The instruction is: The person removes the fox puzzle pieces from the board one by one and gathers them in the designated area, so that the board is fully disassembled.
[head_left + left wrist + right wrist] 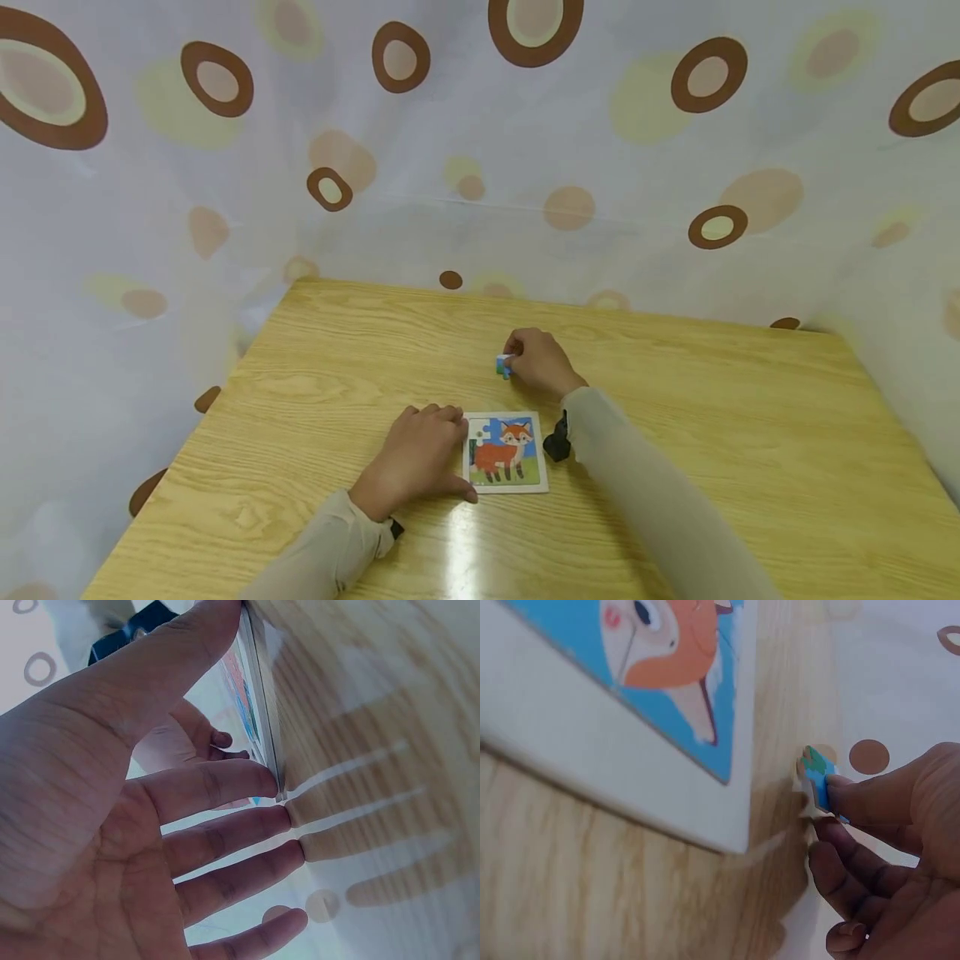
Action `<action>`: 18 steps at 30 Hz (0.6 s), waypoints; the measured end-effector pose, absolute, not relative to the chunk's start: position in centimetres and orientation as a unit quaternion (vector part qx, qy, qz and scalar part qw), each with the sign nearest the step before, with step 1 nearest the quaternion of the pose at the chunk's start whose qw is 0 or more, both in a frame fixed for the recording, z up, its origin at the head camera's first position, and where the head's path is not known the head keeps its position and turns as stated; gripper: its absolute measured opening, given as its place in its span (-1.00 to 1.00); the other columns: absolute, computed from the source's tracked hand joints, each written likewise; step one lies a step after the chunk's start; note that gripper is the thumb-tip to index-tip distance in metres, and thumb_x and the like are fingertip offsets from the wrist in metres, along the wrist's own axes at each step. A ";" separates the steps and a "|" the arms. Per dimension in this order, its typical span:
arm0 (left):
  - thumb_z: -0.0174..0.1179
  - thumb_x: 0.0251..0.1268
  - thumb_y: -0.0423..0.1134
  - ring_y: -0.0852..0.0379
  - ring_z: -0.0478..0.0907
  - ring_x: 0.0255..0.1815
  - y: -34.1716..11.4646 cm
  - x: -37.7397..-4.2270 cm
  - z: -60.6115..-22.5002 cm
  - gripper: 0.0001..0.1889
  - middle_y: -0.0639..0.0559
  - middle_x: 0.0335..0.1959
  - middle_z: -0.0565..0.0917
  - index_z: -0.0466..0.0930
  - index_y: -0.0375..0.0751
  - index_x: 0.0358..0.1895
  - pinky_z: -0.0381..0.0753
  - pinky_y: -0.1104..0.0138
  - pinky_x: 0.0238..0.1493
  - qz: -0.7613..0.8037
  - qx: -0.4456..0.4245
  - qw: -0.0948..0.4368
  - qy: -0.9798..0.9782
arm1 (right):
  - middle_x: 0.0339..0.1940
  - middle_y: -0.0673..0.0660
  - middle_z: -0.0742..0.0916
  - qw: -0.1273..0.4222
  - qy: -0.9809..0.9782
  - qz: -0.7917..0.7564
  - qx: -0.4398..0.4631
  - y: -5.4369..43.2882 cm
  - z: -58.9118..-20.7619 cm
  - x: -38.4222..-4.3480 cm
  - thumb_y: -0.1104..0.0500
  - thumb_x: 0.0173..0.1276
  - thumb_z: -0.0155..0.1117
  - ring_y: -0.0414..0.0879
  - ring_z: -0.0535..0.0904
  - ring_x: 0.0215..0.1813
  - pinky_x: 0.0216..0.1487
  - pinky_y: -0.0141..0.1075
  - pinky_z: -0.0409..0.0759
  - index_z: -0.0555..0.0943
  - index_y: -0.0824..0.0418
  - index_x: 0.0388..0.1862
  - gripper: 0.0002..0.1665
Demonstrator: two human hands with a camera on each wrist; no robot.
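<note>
A square fox jigsaw puzzle (506, 458) in a pale frame lies flat on the table, with a white gap at its upper left. My left hand (420, 454) rests at the puzzle's left edge, its thumb at the lower corner and straight fingers at the upper one; in the left wrist view the fingertips (289, 817) touch the tabletop. Beyond the puzzle, my right hand (542, 362) pinches a blue and green puzzle piece (502, 365) between thumb and fingers. The right wrist view shows this piece (820, 780) tilted up on edge, close to the table.
The wooden table (697, 433) stretches on both sides of the puzzle. A spotted white curtain (420, 233) hangs behind and beside it. Dark straps with black devices (557, 440) sit at the wrists.
</note>
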State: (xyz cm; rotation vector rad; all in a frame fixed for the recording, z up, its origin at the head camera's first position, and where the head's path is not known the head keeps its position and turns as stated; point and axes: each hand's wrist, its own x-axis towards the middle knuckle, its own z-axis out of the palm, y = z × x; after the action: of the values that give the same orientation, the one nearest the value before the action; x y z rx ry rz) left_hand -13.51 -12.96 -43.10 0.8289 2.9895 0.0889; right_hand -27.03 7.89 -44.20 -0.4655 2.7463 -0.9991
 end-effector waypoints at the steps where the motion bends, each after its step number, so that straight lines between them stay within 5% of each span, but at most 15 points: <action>1: 0.53 -0.28 0.49 -0.03 0.63 0.02 -12.9 -13.5 -43.1 -0.16 0.01 0.13 0.67 0.73 -0.11 -0.02 0.57 0.09 -0.11 0.029 0.268 0.020 0.963 | -0.17 0.17 0.70 0.091 0.925 -0.335 -0.154 7.9 -44.3 -27.1 0.25 0.46 0.34 0.06 0.61 -0.17 -0.08 -0.04 0.59 0.67 0.23 -0.15 -0.94; 10: 0.52 -0.29 0.50 -0.01 0.62 0.02 -12.7 -13.6 -43.1 -0.14 0.03 0.11 0.66 0.73 -0.10 0.01 0.57 0.10 -0.10 0.022 0.262 0.022 0.965 | -0.31 0.15 0.65 0.095 0.927 -0.326 -0.160 7.9 -44.8 -27.4 0.28 0.44 0.33 0.03 0.53 -0.33 -0.23 -0.10 0.51 0.61 0.23 -0.18 -0.94; 18: 0.53 -0.28 0.49 0.00 0.62 -0.01 -12.7 -13.5 -42.8 -0.17 0.04 0.08 0.66 0.73 -0.10 -0.02 0.58 0.10 -0.10 0.023 0.261 0.026 0.965 | -0.09 0.25 0.60 0.076 0.922 -0.350 -0.150 8.0 -44.7 -26.3 0.28 0.47 0.29 0.11 0.51 -0.12 -0.06 -0.02 0.54 0.59 0.31 0.01 -0.80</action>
State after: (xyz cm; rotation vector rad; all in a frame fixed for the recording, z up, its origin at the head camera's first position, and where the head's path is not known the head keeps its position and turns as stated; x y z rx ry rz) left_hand -13.54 -12.68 -42.84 0.8061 2.9827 0.0711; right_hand -26.30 7.95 -44.75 -0.4498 2.7630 -1.0495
